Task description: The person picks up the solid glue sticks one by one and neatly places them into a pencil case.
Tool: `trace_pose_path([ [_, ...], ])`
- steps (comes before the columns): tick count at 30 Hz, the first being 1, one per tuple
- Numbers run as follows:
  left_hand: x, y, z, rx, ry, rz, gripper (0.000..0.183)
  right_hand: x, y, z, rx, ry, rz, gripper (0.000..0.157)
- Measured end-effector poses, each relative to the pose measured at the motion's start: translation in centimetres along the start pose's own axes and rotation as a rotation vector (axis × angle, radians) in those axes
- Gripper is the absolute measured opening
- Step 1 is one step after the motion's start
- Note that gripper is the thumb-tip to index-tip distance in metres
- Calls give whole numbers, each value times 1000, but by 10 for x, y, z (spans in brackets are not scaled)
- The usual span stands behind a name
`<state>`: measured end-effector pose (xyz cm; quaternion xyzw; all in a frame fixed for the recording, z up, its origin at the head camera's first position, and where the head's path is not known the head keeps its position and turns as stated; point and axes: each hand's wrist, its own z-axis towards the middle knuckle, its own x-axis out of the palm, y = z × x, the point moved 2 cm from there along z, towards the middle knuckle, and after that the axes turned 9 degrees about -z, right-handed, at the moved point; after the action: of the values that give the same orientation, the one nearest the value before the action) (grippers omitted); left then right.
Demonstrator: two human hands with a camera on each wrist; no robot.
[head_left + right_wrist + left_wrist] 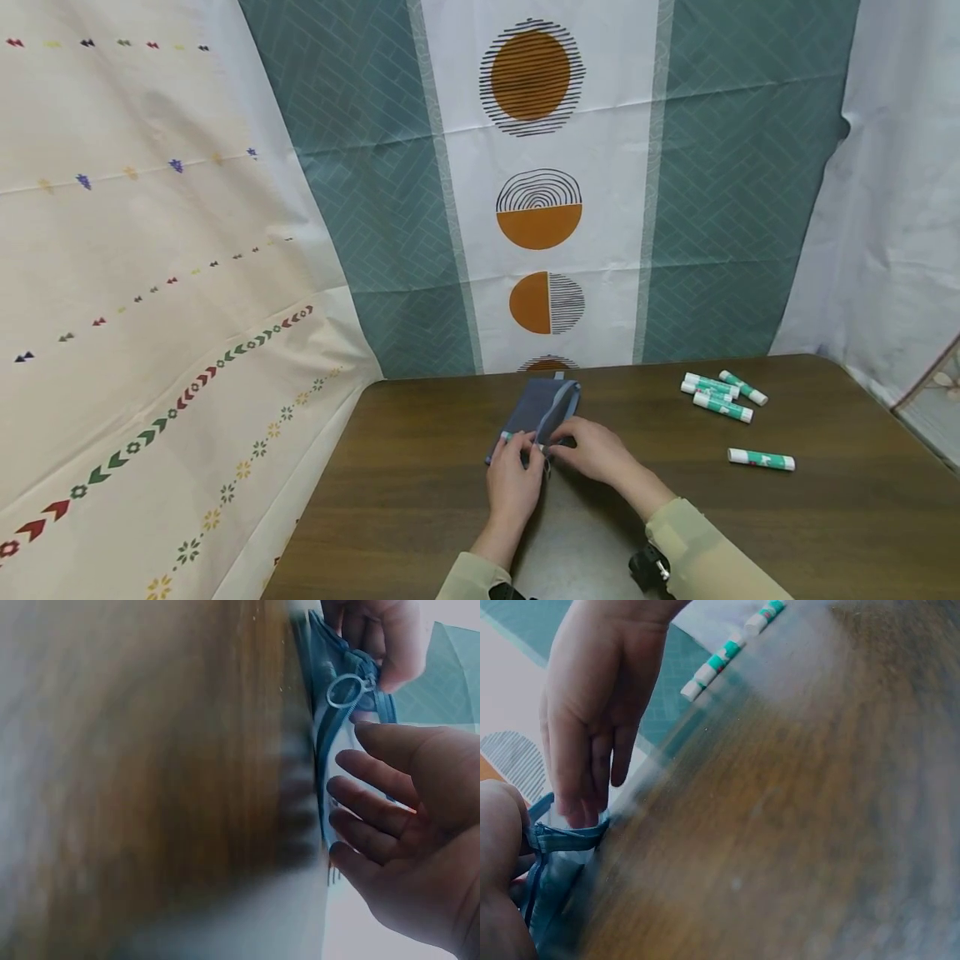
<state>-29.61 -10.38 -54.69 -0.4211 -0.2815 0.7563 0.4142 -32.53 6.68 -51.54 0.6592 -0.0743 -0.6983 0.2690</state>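
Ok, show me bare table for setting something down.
Bare table lies left of the pouch, between pouch and clustered tubes, and right of the lone tube. Crowded: those tubes, and the pouch's near end, where left hand and right hand work.

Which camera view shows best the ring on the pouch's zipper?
The right wrist view: the ring appears large and uncovered. In the head view it is tiny, barely discernible; the left wrist view does not show it.

Blue pouch (322, 664), ring pull (363, 688), right grip (420, 829) perhaps touching, blurred wooden tabletop (165, 765)
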Motion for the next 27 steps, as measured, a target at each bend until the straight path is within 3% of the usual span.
trace_pose_path([
  [27, 1, 1, 0, -16, 0, -12, 17, -53, -42, -49, 16, -78, -43, 47],
])
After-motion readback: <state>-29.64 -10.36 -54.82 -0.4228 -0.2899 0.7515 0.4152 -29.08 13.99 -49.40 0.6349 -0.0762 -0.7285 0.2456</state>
